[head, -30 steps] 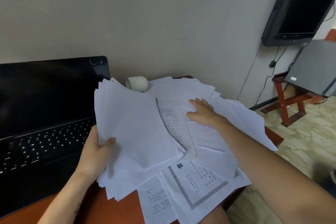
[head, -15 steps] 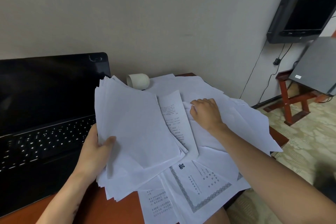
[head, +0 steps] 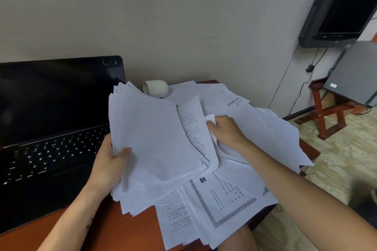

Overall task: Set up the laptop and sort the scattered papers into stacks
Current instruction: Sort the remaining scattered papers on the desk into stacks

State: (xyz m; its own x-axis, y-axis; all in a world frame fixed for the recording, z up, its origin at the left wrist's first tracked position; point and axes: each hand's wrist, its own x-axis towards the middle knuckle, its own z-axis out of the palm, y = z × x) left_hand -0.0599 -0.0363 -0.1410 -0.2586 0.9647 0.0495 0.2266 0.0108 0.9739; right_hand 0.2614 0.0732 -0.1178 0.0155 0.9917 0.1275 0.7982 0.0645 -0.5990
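Observation:
A black laptop (head: 47,128) stands open on the left of the reddish desk (head: 114,230), its screen dark and keys lit. My left hand (head: 111,165) grips a thick stack of white sheets (head: 151,144) by its left edge, thumb on top, tilted above the desk. My right hand (head: 226,130) pinches the corner of a loose sheet (head: 211,120) in the scattered papers (head: 265,128) right of the stack. A printed page (head: 193,124) lies between the stack and this hand. A bordered certificate sheet (head: 224,195) lies nearest me.
A small white roll (head: 156,87) lies by the wall behind the papers. A dark monitor (head: 342,4) hangs on the wall at the right. Below it a grey panel (head: 355,73) leans on a red wooden stand (head: 326,114). Papers overhang the desk's right edge.
My right hand has drawn back towards the held stack and curled from flat on the papers to pinching a sheet's corner. The printed page has lifted. The left hand keeps its grip.

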